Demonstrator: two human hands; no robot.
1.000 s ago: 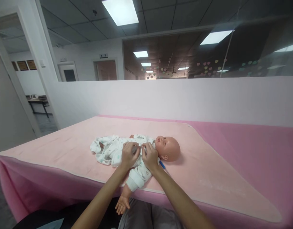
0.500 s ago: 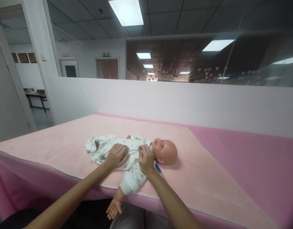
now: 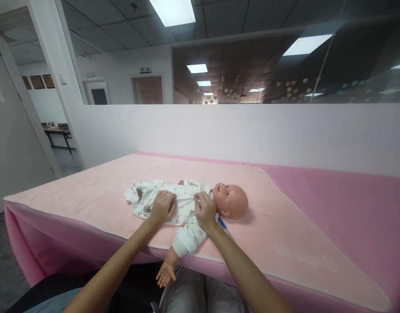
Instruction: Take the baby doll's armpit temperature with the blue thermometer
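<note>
A baby doll (image 3: 231, 201) lies on its back on a light pink blanket (image 3: 285, 230), head to the right. It wears a white printed romper (image 3: 183, 208). My left hand (image 3: 162, 207) rests on the doll's belly with fingers curled on the romper cloth. My right hand (image 3: 205, 209) pinches the romper at the chest, just below the doll's chin. One doll arm (image 3: 174, 256) hangs over the table's near edge, its bare hand down. A blue pen (image 3: 222, 224) lies beside the doll's neck.
The blanket covers a table draped in darker pink cloth (image 3: 356, 204). A white half wall (image 3: 239, 130) with glass above runs behind it. An open doorway (image 3: 46, 126) stands at the left. My knees show below the table's edge.
My left hand slid from the chest down to the doll's belly. My right hand stayed at the romper's chest. The view shifted slightly.
</note>
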